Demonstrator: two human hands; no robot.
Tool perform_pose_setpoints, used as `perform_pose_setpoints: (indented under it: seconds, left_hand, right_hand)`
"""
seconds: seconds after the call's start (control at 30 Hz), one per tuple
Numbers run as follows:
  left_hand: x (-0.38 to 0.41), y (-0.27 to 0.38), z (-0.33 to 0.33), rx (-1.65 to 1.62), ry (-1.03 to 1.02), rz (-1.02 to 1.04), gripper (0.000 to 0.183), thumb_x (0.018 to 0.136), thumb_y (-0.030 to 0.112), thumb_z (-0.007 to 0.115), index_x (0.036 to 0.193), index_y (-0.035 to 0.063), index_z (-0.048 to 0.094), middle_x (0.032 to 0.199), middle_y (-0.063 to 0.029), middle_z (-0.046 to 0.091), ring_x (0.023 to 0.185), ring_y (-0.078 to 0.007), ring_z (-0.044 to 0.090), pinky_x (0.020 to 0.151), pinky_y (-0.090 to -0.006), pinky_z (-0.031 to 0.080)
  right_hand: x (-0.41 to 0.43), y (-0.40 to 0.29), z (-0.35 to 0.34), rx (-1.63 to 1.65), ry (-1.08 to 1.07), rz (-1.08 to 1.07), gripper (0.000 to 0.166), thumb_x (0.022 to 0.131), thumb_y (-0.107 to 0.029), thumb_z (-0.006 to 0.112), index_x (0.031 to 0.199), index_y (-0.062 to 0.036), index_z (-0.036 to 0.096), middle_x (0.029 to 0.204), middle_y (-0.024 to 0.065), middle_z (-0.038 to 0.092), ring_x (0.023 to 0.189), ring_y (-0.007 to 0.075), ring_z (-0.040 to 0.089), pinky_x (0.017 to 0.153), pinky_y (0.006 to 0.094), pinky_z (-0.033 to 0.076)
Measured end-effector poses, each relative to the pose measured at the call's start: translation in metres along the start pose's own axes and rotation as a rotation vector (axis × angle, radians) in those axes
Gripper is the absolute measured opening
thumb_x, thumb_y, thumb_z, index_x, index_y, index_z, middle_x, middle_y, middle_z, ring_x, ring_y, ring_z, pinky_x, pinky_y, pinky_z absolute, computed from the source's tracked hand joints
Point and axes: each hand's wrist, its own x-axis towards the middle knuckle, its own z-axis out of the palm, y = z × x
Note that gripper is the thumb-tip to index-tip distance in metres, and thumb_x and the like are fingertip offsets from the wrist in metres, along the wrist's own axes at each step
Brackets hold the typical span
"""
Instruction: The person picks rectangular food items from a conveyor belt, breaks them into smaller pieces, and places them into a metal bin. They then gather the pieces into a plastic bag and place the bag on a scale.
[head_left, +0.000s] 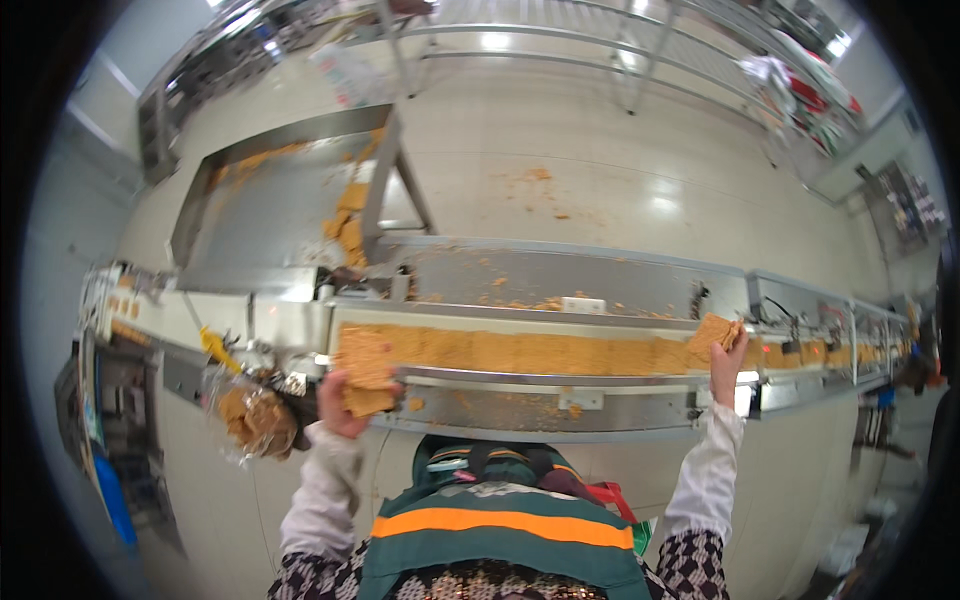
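Observation:
Overlapping golden-brown crackers or wafers (525, 354) run in a long row along a conveyor belt (637, 328) before me. My left hand (341, 405) is closed on several flat crackers (364, 358), held over the row's left end; they look slightly blurred. At the right, my right hand (726, 367) grips a small stack of crackers (711, 336) between thumb and fingers, above the belt. Whether that stack touches the row I cannot tell.
A steel tray (262, 217) with broken crackers stands beyond the belt at the left. A plastic bag of brown pieces (255, 421) hangs near my left hand. Crumbs lie on the steel side ledge (487, 409) and the floor (555, 195). A metal rack (525, 56) stands farther back.

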Motion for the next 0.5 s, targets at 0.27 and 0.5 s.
perform_pose_setpoints:
  seconds: [0.27,0.5]
  left_hand:
    - [0.032,-0.099,0.043,-0.141,-0.038,-0.120,0.074,0.073,0.002,0.056,0.140,0.0168,0.028,0.133,-0.0099,0.044,0.116,-0.0291,0.050,0.090,-0.0513,0.048]
    - [0.017,-0.106,0.017,-0.044,0.125,-0.047,0.072,0.074,-0.002,0.055,0.139,0.0132,0.028,0.131,-0.0099,0.045,0.119,-0.0236,0.048,0.100,-0.0364,0.041]
  right_hand:
    - [-0.155,-0.084,0.263,0.220,-0.720,0.099,0.059,0.078,0.004,0.053,0.133,-0.0078,0.037,0.122,0.0063,0.048,0.109,0.0161,0.050,0.093,0.0303,0.043]
    - [-0.197,-0.081,0.308,0.120,-1.113,0.192,0.057,0.080,-0.009,0.069,0.127,-0.0018,0.038,0.120,0.0110,0.049,0.114,0.0197,0.050,0.095,0.0325,0.043]
